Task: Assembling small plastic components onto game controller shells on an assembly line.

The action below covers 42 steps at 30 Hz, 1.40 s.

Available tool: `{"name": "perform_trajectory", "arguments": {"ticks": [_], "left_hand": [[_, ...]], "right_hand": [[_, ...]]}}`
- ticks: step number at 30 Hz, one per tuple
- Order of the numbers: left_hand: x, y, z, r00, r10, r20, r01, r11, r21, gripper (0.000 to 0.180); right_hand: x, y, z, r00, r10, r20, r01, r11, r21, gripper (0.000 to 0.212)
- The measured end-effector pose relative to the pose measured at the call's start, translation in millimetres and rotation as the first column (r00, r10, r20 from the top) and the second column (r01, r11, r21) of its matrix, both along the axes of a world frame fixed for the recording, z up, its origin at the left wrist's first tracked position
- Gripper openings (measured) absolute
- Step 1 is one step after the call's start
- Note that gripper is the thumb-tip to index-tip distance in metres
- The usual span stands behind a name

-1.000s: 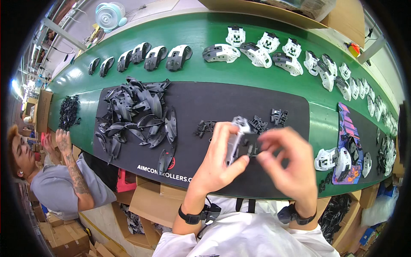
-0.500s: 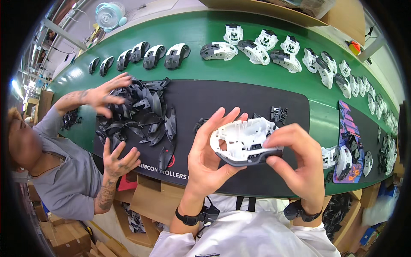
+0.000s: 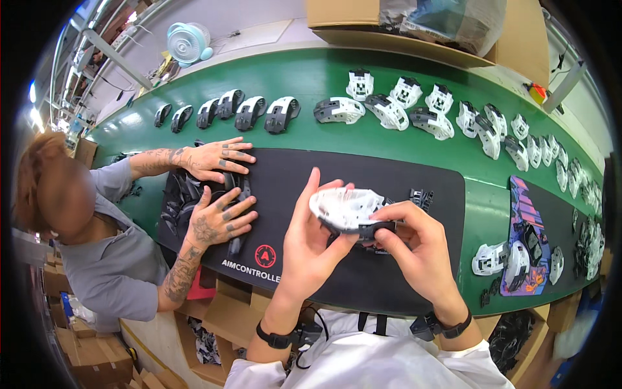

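Observation:
Above the black mat, I hold a white computer mouse shell with a black side panel along its near edge. Its hollow inside faces up. My left hand cups the shell's left end, thumb under the near edge. With thumb and fingers, my right hand pinches the black panel at the right end. Small black clip-like parts lie on the mat beyond my right hand.
At left, a co-worker's two hands press on a pile of black curved panels. Black-and-white mouse shells line the green table's far side. A patterned mat with more shells lies at right; cardboard boxes stand below the edge.
The co-worker's hands have come down onto the black panels and drawn them together toward the left. My hands still grip the shell, now tilted a little differently. The whole view has shifted.

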State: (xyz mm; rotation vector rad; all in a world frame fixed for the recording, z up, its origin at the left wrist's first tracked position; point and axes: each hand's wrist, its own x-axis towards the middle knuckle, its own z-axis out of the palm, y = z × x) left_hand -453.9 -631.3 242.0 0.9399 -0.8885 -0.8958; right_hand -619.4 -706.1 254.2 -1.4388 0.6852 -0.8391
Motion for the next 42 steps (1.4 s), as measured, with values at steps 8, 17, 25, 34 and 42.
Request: {"name": "perform_trajectory", "arguments": {"ticks": [8,17,25,34,42], "left_hand": [[-7,-11,7,0.987,-0.092,-0.133,0.077,0.99,-0.118,0.086],[-4,-27,-3,1.0,0.012,0.014,-0.013,0.998,0.066,0.062],[125,-149,22,0.02,-0.09,0.996,-0.574,0.814,0.086,0.071],[146,-256,-18,-0.233,-0.292,0.928,-0.34,0.918,0.203,0.056],[123,-244,-15,-0.344,-0.27,0.899,-0.048,0.961,0.271,0.057]], "right_hand": [[-14,-11,22,0.998,0.041,-0.04,-0.05,0.967,-0.251,0.025],[2,-14,-8,0.997,0.048,0.063,-0.061,0.973,0.223,0.023],[14,-42,-15,0.908,-0.113,-0.403,-0.118,0.855,-0.506,0.032],[55,-33,-42,0.796,-0.099,-0.598,-0.302,0.79,-0.533,0.034],[41,-32,-40,0.798,-0.15,-0.584,-0.257,0.792,-0.554,0.026]]}}
